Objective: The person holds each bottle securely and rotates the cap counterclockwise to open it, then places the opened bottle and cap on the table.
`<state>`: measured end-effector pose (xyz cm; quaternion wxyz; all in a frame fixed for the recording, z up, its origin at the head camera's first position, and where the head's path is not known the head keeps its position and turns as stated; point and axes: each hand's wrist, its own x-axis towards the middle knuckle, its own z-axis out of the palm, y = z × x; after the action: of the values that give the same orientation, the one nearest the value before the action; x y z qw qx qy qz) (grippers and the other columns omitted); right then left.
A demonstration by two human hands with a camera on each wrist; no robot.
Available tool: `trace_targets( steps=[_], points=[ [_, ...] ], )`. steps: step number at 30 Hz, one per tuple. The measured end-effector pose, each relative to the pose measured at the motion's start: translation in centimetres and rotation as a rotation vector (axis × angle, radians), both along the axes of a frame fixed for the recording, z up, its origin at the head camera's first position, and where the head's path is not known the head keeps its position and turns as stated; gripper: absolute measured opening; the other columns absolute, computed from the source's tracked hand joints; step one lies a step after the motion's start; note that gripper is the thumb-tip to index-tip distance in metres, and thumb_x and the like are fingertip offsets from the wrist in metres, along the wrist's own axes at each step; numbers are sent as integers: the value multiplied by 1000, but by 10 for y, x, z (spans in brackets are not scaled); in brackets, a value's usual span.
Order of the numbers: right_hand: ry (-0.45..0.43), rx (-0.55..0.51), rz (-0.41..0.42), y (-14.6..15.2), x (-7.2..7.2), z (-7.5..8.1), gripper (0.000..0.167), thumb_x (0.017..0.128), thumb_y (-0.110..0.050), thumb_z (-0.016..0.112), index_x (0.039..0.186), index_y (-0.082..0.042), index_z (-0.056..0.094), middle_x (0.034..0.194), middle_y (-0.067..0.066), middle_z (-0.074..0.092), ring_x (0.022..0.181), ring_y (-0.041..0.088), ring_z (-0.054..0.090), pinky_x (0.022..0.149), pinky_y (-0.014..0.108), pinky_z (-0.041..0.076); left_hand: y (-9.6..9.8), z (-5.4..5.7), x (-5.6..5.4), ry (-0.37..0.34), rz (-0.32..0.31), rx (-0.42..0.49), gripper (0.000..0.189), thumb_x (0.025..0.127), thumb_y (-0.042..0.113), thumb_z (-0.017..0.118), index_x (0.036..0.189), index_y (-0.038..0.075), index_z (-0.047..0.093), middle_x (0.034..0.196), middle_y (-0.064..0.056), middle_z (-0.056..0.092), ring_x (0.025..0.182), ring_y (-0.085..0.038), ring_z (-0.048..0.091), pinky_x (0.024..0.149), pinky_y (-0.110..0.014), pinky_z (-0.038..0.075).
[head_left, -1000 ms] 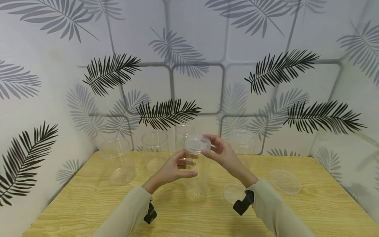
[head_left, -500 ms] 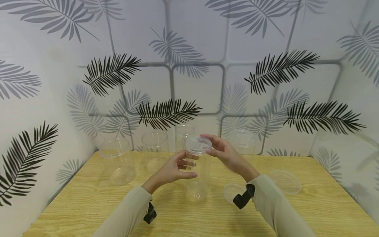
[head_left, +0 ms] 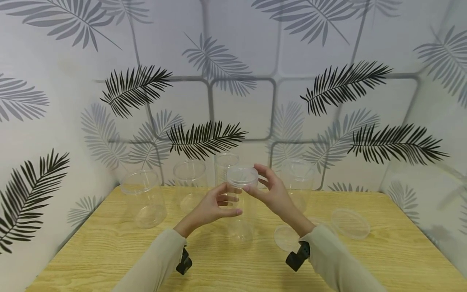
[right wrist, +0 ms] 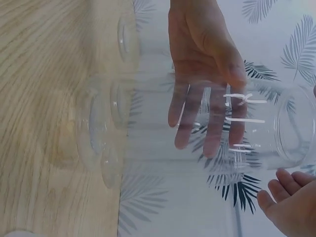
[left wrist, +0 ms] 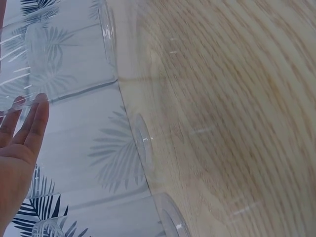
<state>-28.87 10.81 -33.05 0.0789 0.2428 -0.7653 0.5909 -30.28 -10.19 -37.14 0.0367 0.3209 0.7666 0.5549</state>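
A tall clear plastic jar (head_left: 245, 219) stands upright on the wooden table, in front of the person. Its side is held by the left hand (head_left: 208, 209), the thumb in front and the fingers seen through the plastic behind. On the jar's top sits a clear round lid (head_left: 242, 175); how firmly it sits cannot be told. The right hand (head_left: 271, 192) grips the lid's right edge, thumb near, fingers far. In the right wrist view the left hand (right wrist: 205, 74) lies around the jar (right wrist: 163, 128), and the right hand (right wrist: 291, 202) is beside the jar's top end.
More clear jars stand behind: a wide jar (head_left: 149, 202) at far left, another jar (head_left: 190, 186), a narrow jar (head_left: 227, 162) and a jar (head_left: 299, 178) at right. Two clear lids lie on the table (head_left: 219, 267), a smaller lid (head_left: 286, 238) and a larger lid (head_left: 350, 224).
The right hand has shifted slightly around the lid's edge, first right and then back left, the lid and jar top moving a little with it. The left hand keeps its hold.
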Motion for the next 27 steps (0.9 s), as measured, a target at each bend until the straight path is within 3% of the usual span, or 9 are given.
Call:
trace_targets(
  steps=[5,10,13,16,19,23,27],
  points=[
    [7,-13,-32,-4,1,-1,64,81,-15,69,136,-5,36,134,15,44,123,37,44,91,44,48,2,11,9,-8,-7,6,61,78,11,72,131,16,42,127,-12,52,113,-32,54,96,-47,44],
    [16,-50,16,-4,0,-1,60,82,-14,68,134,-5,39,131,16,47,122,33,45,99,45,42,2,5,4,5,5,-12,59,78,13,73,129,21,43,127,-7,53,112,-26,56,96,-44,45],
    [15,-75,89,-1,-1,-1,59,83,-12,66,134,-3,38,130,19,46,123,34,43,102,44,39,1,0,-1,14,8,-24,59,77,17,74,127,25,44,125,-3,54,111,-23,57,95,-41,46],
    [-20,-107,189,3,-4,-1,60,85,-13,65,136,-4,35,133,23,42,123,36,44,97,37,44,0,-2,-2,21,-4,-23,60,76,21,75,127,26,44,125,-2,54,111,-26,57,94,-40,47],
    [-65,-126,291,8,-8,-2,62,87,-18,63,139,-4,32,134,24,40,121,29,47,93,32,47,0,6,6,0,-27,-15,59,77,17,74,128,20,44,125,-6,53,111,-29,56,94,-44,46],
    [-108,-146,403,13,-14,-1,63,89,-21,60,140,-2,29,134,17,42,119,18,48,95,27,44,0,18,16,-36,-73,-9,61,78,9,72,131,11,42,126,-12,53,110,-31,56,95,-47,45],
    [-132,-199,499,17,-19,-2,61,91,-19,57,141,-1,28,130,5,46,116,15,48,95,23,42,0,18,14,-48,-114,-8,64,78,9,71,134,10,39,126,-13,52,109,-30,57,95,-47,45]
  ],
)
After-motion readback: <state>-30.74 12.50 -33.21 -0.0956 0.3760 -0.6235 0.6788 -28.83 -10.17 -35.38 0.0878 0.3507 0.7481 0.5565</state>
